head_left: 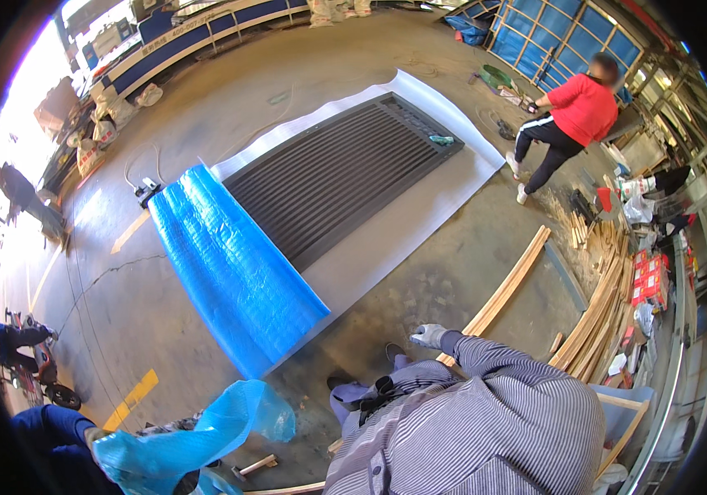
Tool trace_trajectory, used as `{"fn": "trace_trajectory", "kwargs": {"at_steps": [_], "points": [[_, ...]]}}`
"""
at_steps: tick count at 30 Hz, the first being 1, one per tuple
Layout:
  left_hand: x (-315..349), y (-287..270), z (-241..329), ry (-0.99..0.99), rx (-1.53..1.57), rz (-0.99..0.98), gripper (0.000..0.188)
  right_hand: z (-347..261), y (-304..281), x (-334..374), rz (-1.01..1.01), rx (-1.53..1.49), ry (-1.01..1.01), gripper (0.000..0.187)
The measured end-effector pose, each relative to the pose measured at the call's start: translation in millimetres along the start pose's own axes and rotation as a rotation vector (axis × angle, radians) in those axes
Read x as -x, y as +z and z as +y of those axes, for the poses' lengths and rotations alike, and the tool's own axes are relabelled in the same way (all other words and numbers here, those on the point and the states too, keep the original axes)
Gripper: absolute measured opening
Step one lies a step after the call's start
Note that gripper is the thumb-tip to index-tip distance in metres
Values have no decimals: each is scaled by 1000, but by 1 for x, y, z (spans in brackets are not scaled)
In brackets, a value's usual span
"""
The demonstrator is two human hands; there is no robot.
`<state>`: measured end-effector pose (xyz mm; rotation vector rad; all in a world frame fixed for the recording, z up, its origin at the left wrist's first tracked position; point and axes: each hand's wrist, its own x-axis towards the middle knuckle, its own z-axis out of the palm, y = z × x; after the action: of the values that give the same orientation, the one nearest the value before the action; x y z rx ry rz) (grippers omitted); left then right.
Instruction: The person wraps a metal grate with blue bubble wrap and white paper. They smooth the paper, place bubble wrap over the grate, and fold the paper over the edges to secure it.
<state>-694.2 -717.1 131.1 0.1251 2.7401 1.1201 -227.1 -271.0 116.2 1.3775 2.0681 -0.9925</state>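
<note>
**Blue film half over a slatted panel, its loose end gathered in the left hand**

The grey concrete workshop floor (205, 124) carries a long white underlay sheet (419, 206). It probably keeps the piece on it off the grit. On that sheet lies a large dark rectangular panel of close parallel slats (345, 173), laid flat so that its whole face can be reached.

A wide sheet of bright blue plastic film (234, 272) covers the near end of the panel and hangs over the sheet's edge. The far end is bare. It looks drawn up the panel from this side, like wrapping.

At the lower left, a crumpled bunch of translucent blue plastic film (180, 450) billows up from the person's left hand (93, 436). The hand comes out of a dark blue sleeve and is closed around the gathered end, pinching it into a rope. That likely keeps slack film from dragging on the floor. The right hand is out of the picture.

A co-worker in a grey striped shirt (485, 421) bends low beside the sheet's corner, with a pale gloved hand (429, 335) down near the floor. Its fingers cannot be made out. Long pale wooden laths (510, 285) lie stacked to the right, clear of the underlay. A person in a red top (580, 111) stoops at the far end. A small teal object (442, 140) rests on the panel's far corner.
</note>
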Motion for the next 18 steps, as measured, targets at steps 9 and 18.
{"fn": "trace_trajectory", "kwargs": {"at_steps": [9, 18], "points": [[38, 11, 47, 114, -149, -13, 57, 43, -17, 6, 70, -259, 13, 61], [105, 27, 91, 222, -216, -32, 54, 185, 4, -12, 33, -227, 61, 59]]}}
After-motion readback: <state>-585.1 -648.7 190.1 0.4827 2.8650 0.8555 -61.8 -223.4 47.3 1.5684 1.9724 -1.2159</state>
